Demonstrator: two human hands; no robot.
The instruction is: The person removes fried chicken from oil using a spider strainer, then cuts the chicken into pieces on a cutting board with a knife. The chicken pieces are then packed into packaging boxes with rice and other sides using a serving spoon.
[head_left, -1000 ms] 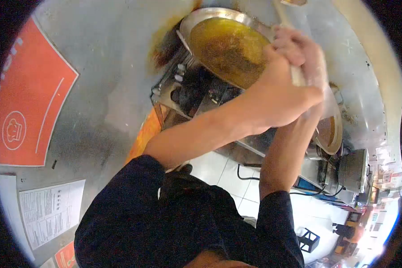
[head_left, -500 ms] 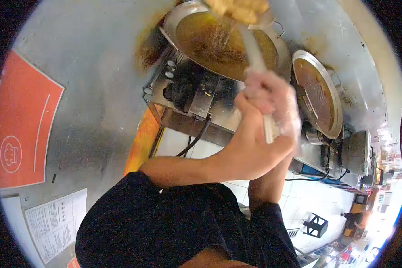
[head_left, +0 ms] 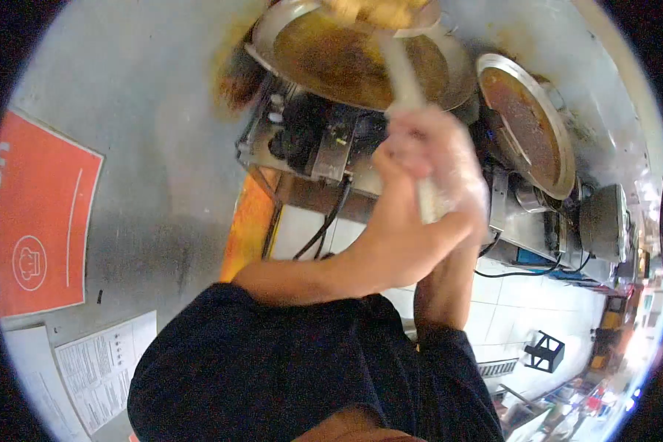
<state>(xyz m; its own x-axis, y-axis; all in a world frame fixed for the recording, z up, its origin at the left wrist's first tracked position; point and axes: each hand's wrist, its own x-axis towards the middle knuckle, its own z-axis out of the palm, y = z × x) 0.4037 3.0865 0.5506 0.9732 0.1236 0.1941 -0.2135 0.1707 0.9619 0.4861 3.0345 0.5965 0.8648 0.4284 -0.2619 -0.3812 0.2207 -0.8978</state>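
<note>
Two hands, left hand [head_left: 412, 230] and right hand [head_left: 438, 140], fingers wrapped round scoop [head_left: 403, 74]; its head at twelve o'clock, across pan [head_left: 269, 31]; paired grip probably bears weight of food [head_left: 379, 11].

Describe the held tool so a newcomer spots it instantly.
Find the large round pan at the top of the picture, left of the second pan. From over it, the pale long-handled tool slants down into the right hand and left hand. Unlike either pan, it is gripped, its far end carrying a blurred golden load.
</note>
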